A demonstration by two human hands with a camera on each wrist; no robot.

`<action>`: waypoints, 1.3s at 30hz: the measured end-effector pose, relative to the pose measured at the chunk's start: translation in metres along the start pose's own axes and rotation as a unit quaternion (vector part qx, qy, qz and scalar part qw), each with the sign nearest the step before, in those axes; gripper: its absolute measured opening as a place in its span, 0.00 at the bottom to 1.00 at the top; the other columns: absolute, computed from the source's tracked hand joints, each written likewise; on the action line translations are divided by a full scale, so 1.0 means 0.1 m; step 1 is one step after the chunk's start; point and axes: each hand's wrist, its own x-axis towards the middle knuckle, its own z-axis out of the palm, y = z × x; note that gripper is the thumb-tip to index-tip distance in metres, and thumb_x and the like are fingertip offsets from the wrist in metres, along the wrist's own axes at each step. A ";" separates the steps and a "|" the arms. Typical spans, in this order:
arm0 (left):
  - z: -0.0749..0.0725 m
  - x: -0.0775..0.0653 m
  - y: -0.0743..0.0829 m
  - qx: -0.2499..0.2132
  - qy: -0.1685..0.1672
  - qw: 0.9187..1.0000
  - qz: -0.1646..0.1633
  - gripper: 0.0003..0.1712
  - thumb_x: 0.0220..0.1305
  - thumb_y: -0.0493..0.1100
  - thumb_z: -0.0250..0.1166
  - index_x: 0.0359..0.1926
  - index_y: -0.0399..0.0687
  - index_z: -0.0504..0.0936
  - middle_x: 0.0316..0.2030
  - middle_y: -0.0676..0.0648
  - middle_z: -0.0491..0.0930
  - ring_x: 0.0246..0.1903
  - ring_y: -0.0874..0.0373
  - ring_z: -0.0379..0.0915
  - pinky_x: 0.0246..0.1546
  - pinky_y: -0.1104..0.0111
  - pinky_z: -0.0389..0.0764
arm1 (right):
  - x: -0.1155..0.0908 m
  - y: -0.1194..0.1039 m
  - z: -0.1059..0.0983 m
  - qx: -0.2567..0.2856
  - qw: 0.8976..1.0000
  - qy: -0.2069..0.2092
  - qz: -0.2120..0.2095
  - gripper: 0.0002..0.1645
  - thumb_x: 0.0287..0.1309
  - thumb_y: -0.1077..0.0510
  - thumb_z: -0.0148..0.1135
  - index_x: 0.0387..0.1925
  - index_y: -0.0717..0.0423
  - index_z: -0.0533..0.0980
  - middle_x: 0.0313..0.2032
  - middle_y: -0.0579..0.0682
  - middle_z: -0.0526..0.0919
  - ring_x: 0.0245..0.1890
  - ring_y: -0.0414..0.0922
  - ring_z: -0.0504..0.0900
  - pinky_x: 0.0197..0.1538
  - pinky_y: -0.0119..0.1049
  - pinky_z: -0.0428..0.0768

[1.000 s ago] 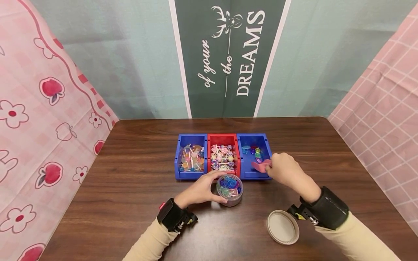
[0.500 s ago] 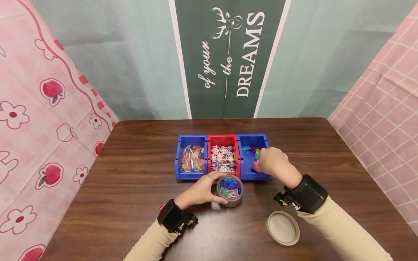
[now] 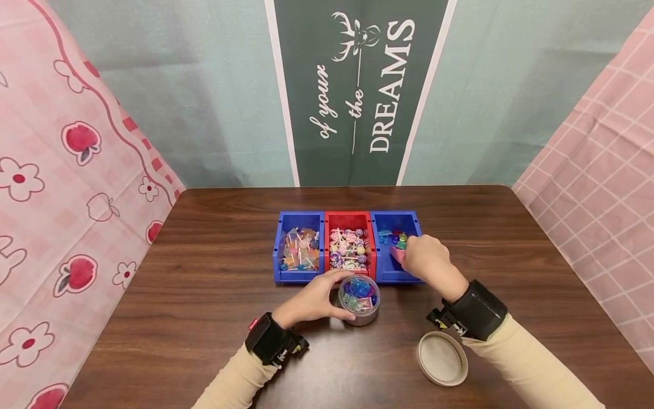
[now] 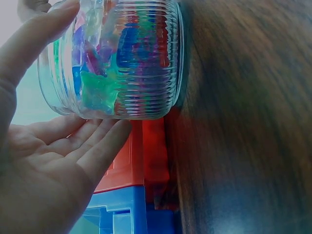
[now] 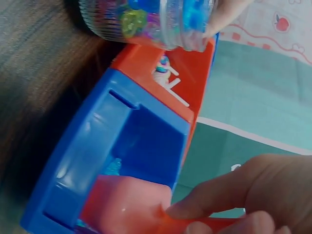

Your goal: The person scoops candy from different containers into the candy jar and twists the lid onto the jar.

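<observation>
My left hand (image 3: 333, 295) grips a small clear jar (image 3: 360, 297) of coloured gems that stands on the table just in front of the red bin (image 3: 349, 218). In the left wrist view the fingers (image 4: 100, 151) and thumb curve round the ribbed jar (image 4: 122, 58). My right hand (image 3: 411, 255) pinches the handle of a pink scoop (image 3: 395, 253), whose bowl is down inside the right blue bin (image 3: 411, 222), close to a few gems at the back. The right wrist view shows the scoop (image 5: 127, 203) low in that bin (image 5: 92, 151).
Three bins stand side by side mid-table: a left blue bin (image 3: 299, 218) with sweets, the red bin with lollipops, the right blue bin. The jar's lid (image 3: 441, 359) lies upside down near my right forearm. Curtains hang on both sides and a banner behind.
My right hand has carried the pink scoop from the front rim of the right blue bin back and left, deeper into it. The left hand and the jar have stayed put.
</observation>
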 end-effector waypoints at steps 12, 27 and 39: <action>0.01 0.01 -0.01 0.001 0.000 1.000 0.000 0.47 0.40 0.51 0.76 0.62 0.40 0.69 0.61 0.41 0.71 0.58 0.54 0.66 0.61 0.57 0.71 | 0.12 0.08 0.19 0.049 0.999 -0.007 0.012 0.15 0.55 0.56 0.58 0.31 0.68 0.76 0.25 0.63 0.81 0.09 0.42 0.77 0.19 0.40 0.81; 0.00 0.02 -0.01 0.003 0.000 1.000 0.000 0.46 0.41 0.50 0.76 0.62 0.41 0.69 0.61 0.41 0.71 0.59 0.54 0.65 0.62 0.57 0.71 | 0.29 0.16 0.43 0.086 0.996 0.033 0.004 0.17 0.57 0.56 0.55 0.23 0.67 0.76 0.14 0.56 0.77 0.07 0.42 0.75 0.12 0.35 0.76; 0.01 0.01 -0.02 -0.003 0.000 1.000 0.001 0.46 0.40 0.50 0.76 0.62 0.40 0.69 0.61 0.41 0.71 0.59 0.54 0.66 0.62 0.57 0.71 | 0.33 0.17 0.49 0.085 0.993 0.074 -0.017 0.20 0.56 0.57 0.56 0.12 0.59 0.70 0.13 0.53 0.70 0.14 0.47 0.72 0.14 0.34 0.68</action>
